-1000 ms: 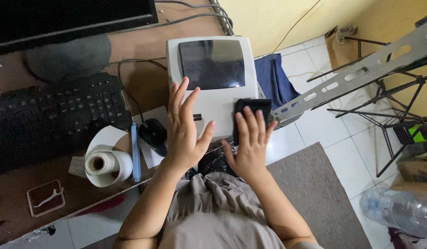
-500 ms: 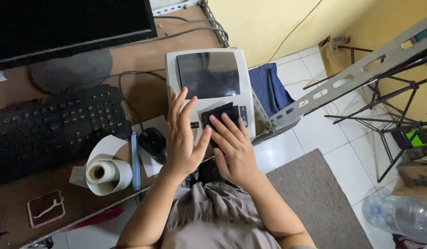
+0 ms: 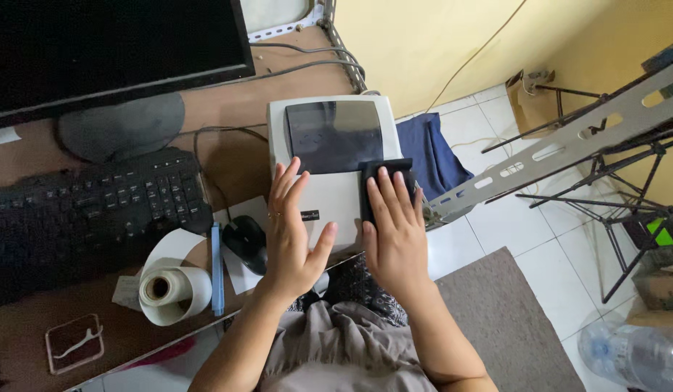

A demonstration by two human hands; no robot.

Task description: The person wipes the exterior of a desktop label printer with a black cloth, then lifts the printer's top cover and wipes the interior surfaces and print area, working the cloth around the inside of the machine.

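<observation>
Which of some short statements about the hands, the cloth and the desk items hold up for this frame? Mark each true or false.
1. The right hand presses a black cloth on the white label printer. True.
2. The left hand grips the computer mouse. False: it lies flat, fingers spread, on the printer's front; the mouse sits beside it.
3. A roll of white label paper lies on the desk left of the mouse. True.
4. The cloth covers the printer's dark window. False: it is at the front right edge.
5. The keyboard is white. False: it is black.
</observation>
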